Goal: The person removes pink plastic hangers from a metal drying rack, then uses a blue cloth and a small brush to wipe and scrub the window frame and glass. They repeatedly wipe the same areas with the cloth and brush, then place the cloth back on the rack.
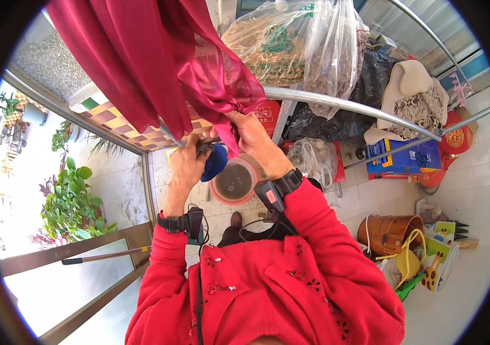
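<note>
Here your right hand point(252, 133) is clenched on the gathered end of the dark red cloth point(158, 63), which hangs in folds from above your hands — bunching it that way keeps the slippery fabric from sliding loose. Your left hand point(187, 161) is closed around something dark and small that I cannot make out, with a blue rounded piece point(216, 162) pressed between the two hands. Both hands meet just beside the metal rail point(337, 103), which runs off to the right of your right hand, so the cloth seems to be held close to it on purpose.

Below your hands, on the floor, stands a round pink basin point(234, 183) with murky water. Above your right hand hang clear plastic bags point(291, 43) stuffed with dried plant matter, knotted at the top. To the right of that hand sits a blue box point(406, 156) with printed sides, and beyond it a round red ornament point(456, 138) with gold marking. Behind your hands stands a red container point(268, 112) carrying a white label. Further down on the right stands a copper-coloured bucket point(388, 233).
</note>
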Demonstrator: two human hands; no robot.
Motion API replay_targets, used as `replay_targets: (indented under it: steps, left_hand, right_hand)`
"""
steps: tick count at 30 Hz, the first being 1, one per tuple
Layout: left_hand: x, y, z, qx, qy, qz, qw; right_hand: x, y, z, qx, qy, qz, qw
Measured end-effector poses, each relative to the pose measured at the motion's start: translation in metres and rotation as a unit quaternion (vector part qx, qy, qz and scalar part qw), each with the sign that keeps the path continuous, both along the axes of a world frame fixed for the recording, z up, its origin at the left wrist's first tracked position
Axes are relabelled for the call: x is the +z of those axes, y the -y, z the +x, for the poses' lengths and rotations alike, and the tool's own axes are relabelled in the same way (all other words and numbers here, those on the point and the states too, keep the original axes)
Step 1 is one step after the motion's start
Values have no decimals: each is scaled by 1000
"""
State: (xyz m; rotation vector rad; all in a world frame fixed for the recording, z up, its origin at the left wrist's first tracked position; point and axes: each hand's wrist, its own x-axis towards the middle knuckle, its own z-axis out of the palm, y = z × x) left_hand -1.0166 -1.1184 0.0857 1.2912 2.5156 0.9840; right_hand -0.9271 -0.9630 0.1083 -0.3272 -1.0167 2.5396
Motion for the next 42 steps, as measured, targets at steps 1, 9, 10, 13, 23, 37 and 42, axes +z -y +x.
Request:
replay_targets:
  steps: [1, 9, 10, 13, 23, 37, 42]
  left_hand:
    - [-3, 3, 0, -12, -10, 16, 1000]
    - [-11, 38, -41, 119, 28, -71, 990]
    - [-8, 35, -48, 133, 36, -68, 988]
    - [6, 19, -52, 121, -5, -59, 991]
    - [32, -4, -36, -41, -76, 38, 996]
    - [15, -39, 0, -154, -219, 74, 961]
    - [-11, -56, -2, -157, -257, 148, 942]
  right_hand:
    - [1, -2, 3, 28, -35, -27, 999]
    - [33, -8, 47, -146, 60, 294, 943]
    - [39, -6, 53, -164, 120, 377, 904]
    - [53, 6, 55, -196, 7, 461, 865]
    - [65, 0, 28, -239, -4, 694, 679]
    - [61, -36, 73, -30, 115, 525, 842]
    - [54, -10, 76, -189, -27, 570, 799]
